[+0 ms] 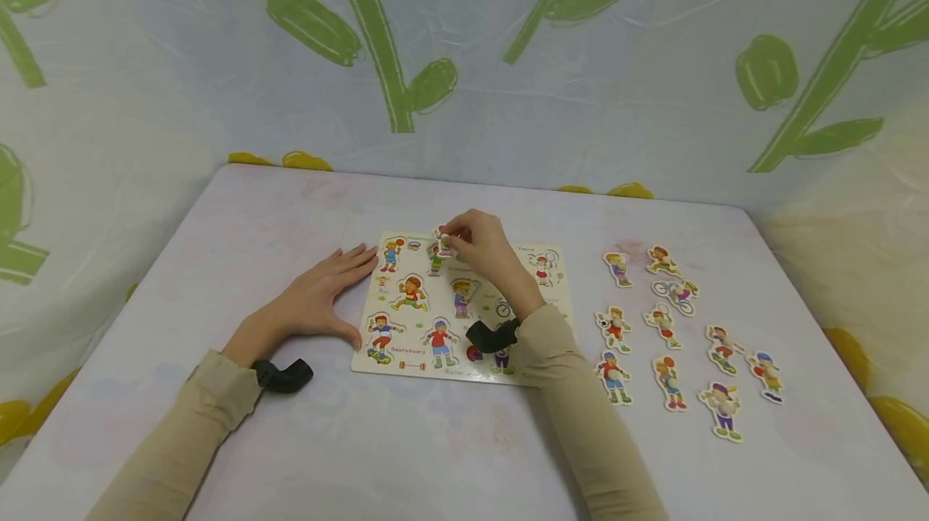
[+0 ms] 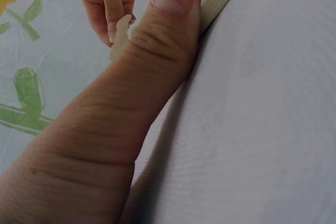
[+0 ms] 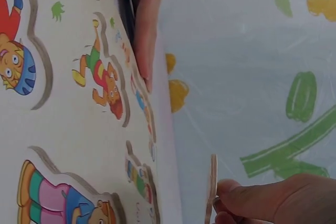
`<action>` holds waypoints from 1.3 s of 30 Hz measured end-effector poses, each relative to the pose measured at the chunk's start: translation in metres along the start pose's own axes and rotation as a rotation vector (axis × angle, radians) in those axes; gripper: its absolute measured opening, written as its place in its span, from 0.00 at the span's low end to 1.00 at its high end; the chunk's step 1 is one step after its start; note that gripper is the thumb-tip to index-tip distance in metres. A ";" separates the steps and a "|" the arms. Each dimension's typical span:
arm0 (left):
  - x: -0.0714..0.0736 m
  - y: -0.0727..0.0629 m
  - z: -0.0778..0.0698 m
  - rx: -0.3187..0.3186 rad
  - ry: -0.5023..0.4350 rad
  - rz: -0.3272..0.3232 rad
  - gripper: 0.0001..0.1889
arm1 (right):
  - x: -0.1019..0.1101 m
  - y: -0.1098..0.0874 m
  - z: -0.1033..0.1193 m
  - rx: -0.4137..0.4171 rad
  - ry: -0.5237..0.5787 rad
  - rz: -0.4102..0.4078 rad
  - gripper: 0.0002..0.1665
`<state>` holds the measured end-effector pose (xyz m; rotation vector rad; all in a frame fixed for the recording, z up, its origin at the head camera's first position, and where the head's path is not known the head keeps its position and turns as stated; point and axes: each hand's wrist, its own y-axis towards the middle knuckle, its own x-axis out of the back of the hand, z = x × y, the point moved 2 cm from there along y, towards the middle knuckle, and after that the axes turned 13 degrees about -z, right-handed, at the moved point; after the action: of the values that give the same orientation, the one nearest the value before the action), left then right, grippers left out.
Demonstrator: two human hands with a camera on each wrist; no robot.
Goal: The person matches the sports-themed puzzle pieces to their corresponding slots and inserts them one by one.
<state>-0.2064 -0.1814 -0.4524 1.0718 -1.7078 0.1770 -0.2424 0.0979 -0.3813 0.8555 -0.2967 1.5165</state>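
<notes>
A pale wooden puzzle board (image 1: 414,339) with shaped recesses printed with sporty children lies mid-table. My left hand (image 1: 319,295) rests beside its left edge, fingers spread and thumb straight. In the left wrist view, the thumb (image 2: 168,40) touches the side of the board (image 2: 223,1). Over the board's far edge, my right hand (image 1: 485,247) pinches a small child-shaped puzzle piece (image 1: 442,245) by its knob. The right wrist view shows this piece (image 3: 211,190) edge-on, raised off the board (image 3: 68,114). Its picture is partly hidden by the fingers.
Several loose child-shaped pieces with knobs lie right of the board, among them a cyclist piece (image 1: 676,295) and a baseball piece (image 1: 722,410). Dark wrist mounts (image 1: 283,376) sit on both wrists. A leaf-patterned cloth (image 1: 581,102) hangs behind the table.
</notes>
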 end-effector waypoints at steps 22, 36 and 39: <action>-0.002 -0.001 0.002 -0.001 0.008 -0.009 0.70 | -0.028 -0.008 -0.011 0.037 -0.052 0.083 0.08; -0.001 -0.002 0.001 0.028 0.013 0.019 0.70 | -0.031 -0.008 -0.009 0.054 -0.078 0.077 0.08; -0.001 -0.002 0.001 0.024 0.016 0.017 0.70 | -0.031 -0.008 -0.009 0.053 -0.086 0.080 0.08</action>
<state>-0.2056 -0.1823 -0.4544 1.0715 -1.7044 0.2168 -0.2402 0.0826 -0.4105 0.9621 -0.3590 1.5697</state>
